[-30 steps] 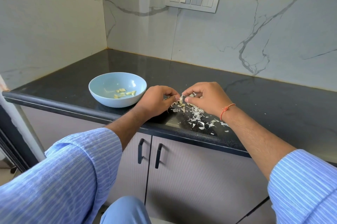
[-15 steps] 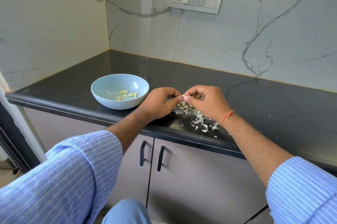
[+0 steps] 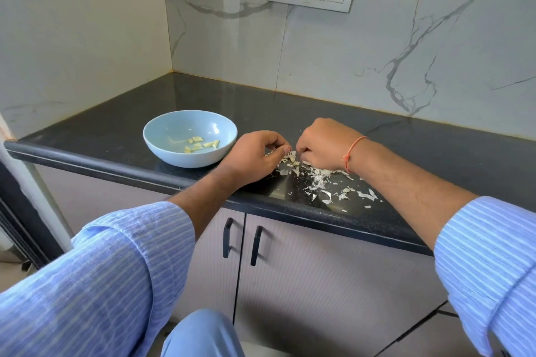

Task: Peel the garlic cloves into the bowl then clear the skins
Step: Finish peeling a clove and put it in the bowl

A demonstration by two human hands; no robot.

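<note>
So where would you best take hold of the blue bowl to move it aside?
Pinch the bowl's left rim from the left, thumb inside. It sits upright with the peeled cloves low in its middle, and the left hand crowds its right side.

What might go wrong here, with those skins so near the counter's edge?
Skins lie scattered close to the counter edge, so a sweep of the right hand may push some to the floor. The left hand works right beside the bowl and might nudge it.
</note>
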